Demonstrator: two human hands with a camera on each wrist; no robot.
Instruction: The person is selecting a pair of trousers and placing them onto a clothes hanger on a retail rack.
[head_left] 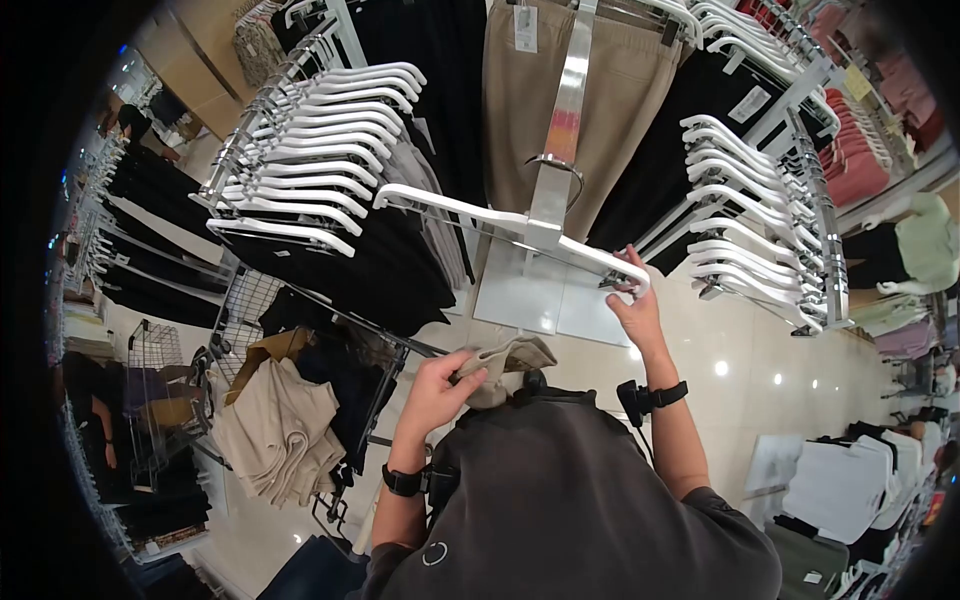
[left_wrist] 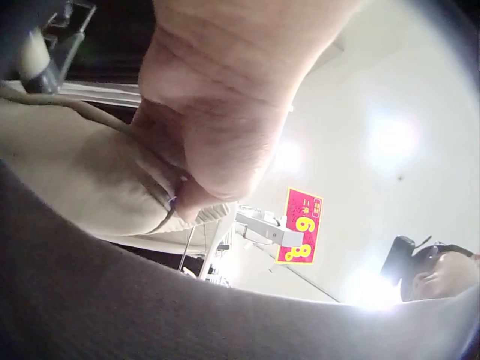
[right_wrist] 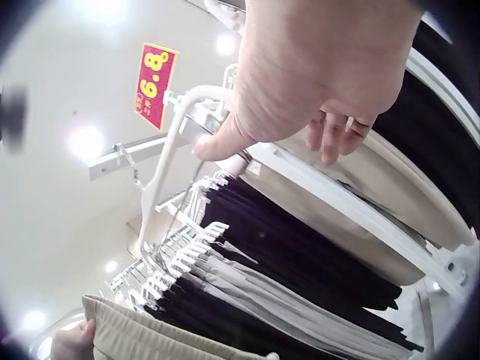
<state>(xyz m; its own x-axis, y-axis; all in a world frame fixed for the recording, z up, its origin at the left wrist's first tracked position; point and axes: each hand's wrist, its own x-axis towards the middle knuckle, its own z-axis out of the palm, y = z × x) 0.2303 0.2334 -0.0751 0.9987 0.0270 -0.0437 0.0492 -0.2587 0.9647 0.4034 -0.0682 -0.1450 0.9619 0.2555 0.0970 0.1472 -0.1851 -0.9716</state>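
My left hand (head_left: pixel 440 392) grips beige trousers (head_left: pixel 512 358) by the gathered waistband, close in front of my body. In the left wrist view the trousers' cloth (left_wrist: pixel 75 169) falls beside that hand. A white clip hanger (head_left: pixel 455 206) hangs bare on the metal display arm (head_left: pixel 560 150) ahead. My right hand (head_left: pixel 634 305) holds the hanger's right end, at its clip. The right wrist view shows the thumb pressed near the clip and the other fingers curled behind. The trousers' waistband (right_wrist: pixel 150 334) is lower left there, apart from the hanger.
Rails of white hangers with trousers (head_left: pixel 320 160) stand at left, and another hanger row (head_left: pixel 740 220) at right. Beige trousers (head_left: pixel 590 90) hang behind the display arm. A cart at lower left carries folded beige garments (head_left: pixel 280 430). A red price sign (right_wrist: pixel 156 86) hangs above.
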